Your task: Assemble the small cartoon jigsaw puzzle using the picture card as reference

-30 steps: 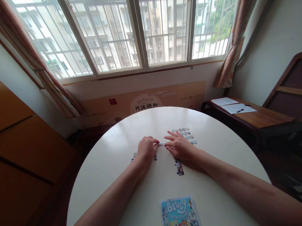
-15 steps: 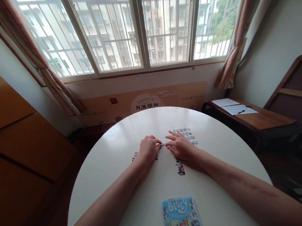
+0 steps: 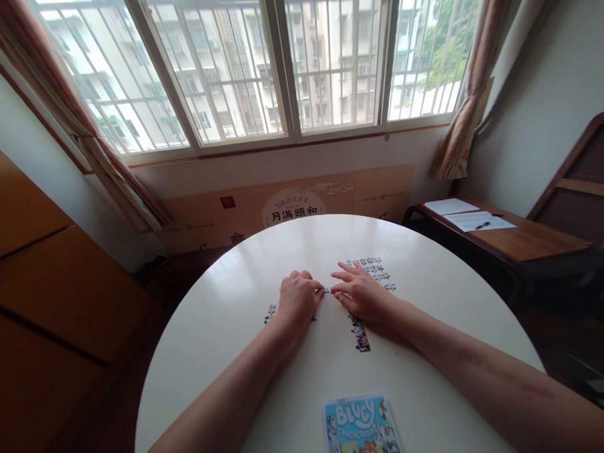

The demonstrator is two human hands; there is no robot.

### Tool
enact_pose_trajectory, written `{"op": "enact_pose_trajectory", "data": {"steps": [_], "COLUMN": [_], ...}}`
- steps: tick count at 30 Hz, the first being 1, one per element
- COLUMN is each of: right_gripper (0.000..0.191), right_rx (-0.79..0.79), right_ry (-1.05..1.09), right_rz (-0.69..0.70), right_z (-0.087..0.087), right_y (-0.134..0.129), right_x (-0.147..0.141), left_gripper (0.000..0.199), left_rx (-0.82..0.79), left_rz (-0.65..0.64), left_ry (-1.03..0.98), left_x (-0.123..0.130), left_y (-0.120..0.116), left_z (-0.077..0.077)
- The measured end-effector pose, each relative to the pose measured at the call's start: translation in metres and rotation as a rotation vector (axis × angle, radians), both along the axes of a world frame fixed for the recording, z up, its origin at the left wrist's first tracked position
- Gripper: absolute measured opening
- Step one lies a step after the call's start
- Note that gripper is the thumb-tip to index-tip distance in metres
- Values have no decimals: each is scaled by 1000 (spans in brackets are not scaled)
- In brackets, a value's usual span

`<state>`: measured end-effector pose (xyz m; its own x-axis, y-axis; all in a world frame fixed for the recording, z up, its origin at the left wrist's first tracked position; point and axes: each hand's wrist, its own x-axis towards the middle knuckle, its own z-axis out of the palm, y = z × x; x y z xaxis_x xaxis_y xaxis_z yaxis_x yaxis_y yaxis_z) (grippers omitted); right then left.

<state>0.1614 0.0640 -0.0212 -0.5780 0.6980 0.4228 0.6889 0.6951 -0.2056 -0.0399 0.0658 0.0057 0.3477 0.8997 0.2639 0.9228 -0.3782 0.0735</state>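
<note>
My left hand (image 3: 299, 297) is closed in a pinch on a small jigsaw puzzle piece (image 3: 327, 290) near the middle of the white table. From the other side, the thumb and index finger of my right hand (image 3: 359, 291) meet the same piece, while its other fingers are spread and raised. Some pieces beside and under my left hand (image 3: 270, 313) are partly hidden by it. A joined strip of puzzle pieces (image 3: 359, 334) lies just below my right hand. Beyond that hand, loose pieces (image 3: 376, 268) sit in rows, partly covered by the fingers.
A blue picture card lettered "BLUEY" (image 3: 361, 431) lies at the near side of the round white table (image 3: 212, 364). To the right stands a wooden bench (image 3: 537, 236) with papers (image 3: 479, 220) and a pen. A window (image 3: 285, 67) with curtains is ahead.
Both hands hold almost the same place over the small piece. Only a slight shift of the fingers and of the view shows.
</note>
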Motion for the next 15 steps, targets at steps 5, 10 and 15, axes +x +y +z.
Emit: {"op": "enact_pose_trajectory", "data": {"steps": [5, 10, 15], "right_gripper": [25, 24, 24], "right_rx": [-13, -12, -29], "right_ry": [-3, -7, 10], "right_rz": [-7, -13, -12], "right_z": [0, -2, -6], "right_y": [0, 1, 3], "right_x": [0, 0, 2], "left_gripper": [23, 21, 30], "left_rx": [3, 6, 67], "left_rz": [-29, -29, 33], "left_ry": [54, 32, -33], "left_x": [6, 3, -32], "left_y": [-3, 0, 8], "left_z": [3, 4, 17]}}
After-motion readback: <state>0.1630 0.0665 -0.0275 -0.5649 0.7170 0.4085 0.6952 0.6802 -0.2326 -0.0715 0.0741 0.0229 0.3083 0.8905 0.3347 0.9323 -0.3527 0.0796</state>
